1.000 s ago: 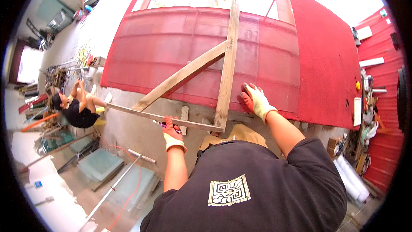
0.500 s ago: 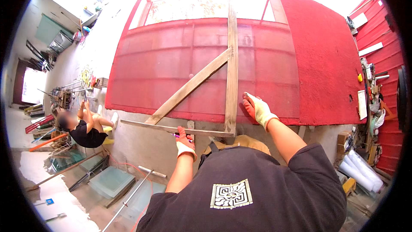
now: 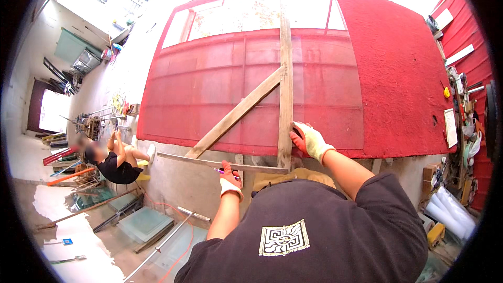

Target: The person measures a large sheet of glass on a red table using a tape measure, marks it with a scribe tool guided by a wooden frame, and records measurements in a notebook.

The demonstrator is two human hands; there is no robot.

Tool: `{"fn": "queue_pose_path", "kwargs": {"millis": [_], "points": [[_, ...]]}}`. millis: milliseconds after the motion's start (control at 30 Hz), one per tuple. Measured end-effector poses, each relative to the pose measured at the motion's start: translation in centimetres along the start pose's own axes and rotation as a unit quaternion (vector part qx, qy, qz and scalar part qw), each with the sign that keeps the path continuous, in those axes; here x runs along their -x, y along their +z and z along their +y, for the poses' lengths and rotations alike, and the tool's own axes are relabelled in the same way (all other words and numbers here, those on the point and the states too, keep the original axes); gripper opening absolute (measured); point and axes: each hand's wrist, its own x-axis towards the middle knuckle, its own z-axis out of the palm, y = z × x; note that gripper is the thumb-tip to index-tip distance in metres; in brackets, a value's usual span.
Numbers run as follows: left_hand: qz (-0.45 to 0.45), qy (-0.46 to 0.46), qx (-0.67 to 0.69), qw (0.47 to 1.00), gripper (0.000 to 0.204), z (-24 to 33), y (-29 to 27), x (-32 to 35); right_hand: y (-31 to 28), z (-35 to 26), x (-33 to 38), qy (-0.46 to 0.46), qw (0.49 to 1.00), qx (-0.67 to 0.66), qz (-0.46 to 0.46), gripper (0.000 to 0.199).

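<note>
Across the red tabletop lies a clear sheet of glass, and over both I have the wooden square, its crossbar out past the near edge. A strip of floor shows between crossbar and edge, so I note them as apart.

Left hand: fingers pinching a slim purple tool (type too small to make out), one finger lapping over the crossbar. Right hand: fingers loosely extended and half curled, tips at the right side of the long bar; I can't judge how hard they press.

Handling, my judgement: before relying on the square, I would draw the crossbar evenly up to the tabletop's edge, both ends alike, so the long bar does not skew. The right hand should then bear straight down, since a sideways push could swing the far end. I would hold the tool clear of the wood while shifting the square, lest it scrape or slip.

Appearance: the square is weathered tan-grey wood, a long straight bar meeting a thinner crossbar, with a slanting brace joining the two on the left. Far end washed out by glare; details there unreadable.
</note>
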Motion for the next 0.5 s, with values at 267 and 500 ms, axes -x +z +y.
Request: {"fn": "queue_pose_path", "kwargs": {"millis": [267, 500], "points": [[-0.005, 0.063, -0.047, 0.997, 0.059, 0.6, -2.2, 0.4, 4.5, 3.1, -2.3, 0.104, 0.926, -0.351, 0.098, 0.046], [-0.162, 0.109, 0.109, 0.975, 0.062, 6.4, -2.9, 5.4, 0.2, -6.0, -2.3, 0.110, 0.945, -0.287, 0.109, 0.038]]}}
